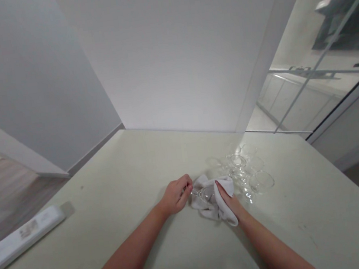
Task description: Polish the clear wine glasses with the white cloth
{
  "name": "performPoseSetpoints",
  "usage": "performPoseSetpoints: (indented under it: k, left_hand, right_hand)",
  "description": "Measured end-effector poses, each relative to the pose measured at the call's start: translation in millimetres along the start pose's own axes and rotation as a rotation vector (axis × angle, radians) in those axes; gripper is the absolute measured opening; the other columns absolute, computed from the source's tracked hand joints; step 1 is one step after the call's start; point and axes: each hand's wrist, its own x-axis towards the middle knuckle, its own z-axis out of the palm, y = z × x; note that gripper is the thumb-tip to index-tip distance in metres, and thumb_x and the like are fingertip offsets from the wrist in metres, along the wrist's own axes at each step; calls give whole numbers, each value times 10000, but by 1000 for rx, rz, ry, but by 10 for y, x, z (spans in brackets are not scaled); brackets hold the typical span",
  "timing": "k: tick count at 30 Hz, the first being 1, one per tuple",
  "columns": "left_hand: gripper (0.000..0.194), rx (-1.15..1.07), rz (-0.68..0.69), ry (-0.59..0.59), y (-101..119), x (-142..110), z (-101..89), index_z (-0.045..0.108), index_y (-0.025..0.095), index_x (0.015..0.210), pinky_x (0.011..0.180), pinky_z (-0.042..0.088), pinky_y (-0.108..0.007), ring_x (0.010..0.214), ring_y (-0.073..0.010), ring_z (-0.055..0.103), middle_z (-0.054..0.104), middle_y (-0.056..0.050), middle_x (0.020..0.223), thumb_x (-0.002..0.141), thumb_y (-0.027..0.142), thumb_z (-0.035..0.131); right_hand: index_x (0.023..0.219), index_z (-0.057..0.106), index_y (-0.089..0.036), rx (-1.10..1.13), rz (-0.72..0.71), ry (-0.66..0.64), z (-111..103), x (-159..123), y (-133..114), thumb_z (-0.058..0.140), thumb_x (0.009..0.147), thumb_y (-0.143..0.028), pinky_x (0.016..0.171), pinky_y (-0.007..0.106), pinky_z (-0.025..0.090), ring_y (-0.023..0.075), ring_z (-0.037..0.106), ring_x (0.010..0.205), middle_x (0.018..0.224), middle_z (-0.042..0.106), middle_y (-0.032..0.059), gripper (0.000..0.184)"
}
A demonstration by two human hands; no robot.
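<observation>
My left hand (177, 194) is closed around the foot end of a clear stemmed wine glass (208, 194), which lies tilted sideways just above the table. A white cloth (227, 209) wraps part of the glass's bowl. My right hand (229, 199) grips this cloth, its thumb on top and the other fingers hidden in the folds. Several more clear stemmed glasses (261, 182) stand close together just beyond and to the right of my right hand; their outlines overlap and are hard to separate.
The pale table (131, 171) meets a white wall (171, 65) at its far edge. On the left edge lies a long white device (25, 235) resembling a power strip. Beyond the right side is a glass-panelled door (323, 77) with a dark handle.
</observation>
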Motion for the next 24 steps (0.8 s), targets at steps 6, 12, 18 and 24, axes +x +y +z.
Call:
performPoseSetpoints:
  k: [6,12,18,24]
  left_hand:
    - [238,9,-79,28,23,27,-11,451,207,846,624,334,-271,621,-137,448,484,11,708,986,361,335]
    - [267,-48,-186,58,19,49,-26,470,199,843,625,338,-262,638,-139,452,488,18,690,978,400,358]
    - [285,-166,-247,39,-24,72,0,512,185,855,600,337,-244,633,-128,451,504,22,683,955,438,428]
    - [263,-134,-230,-24,3,71,-23,523,186,876,589,348,-229,615,-113,447,519,25,707,899,446,553]
  right_hand:
    - [1099,710,-204,77,92,-11,38,-47,-17,624,828,-600,1096,460,454,272,655,1154,1175,725,95,488]
    - [1183,637,-202,-16,-79,-90,43,-132,-126,746,760,-484,1060,499,477,290,660,1113,1201,705,117,520]
    - [1312,532,-217,-136,-352,-268,34,-67,-212,802,695,-332,1083,492,436,290,619,1180,1269,663,118,684]
    - [1265,569,-238,-84,-321,-232,89,-52,-322,762,733,-297,1094,497,410,276,624,1141,1235,669,83,569]
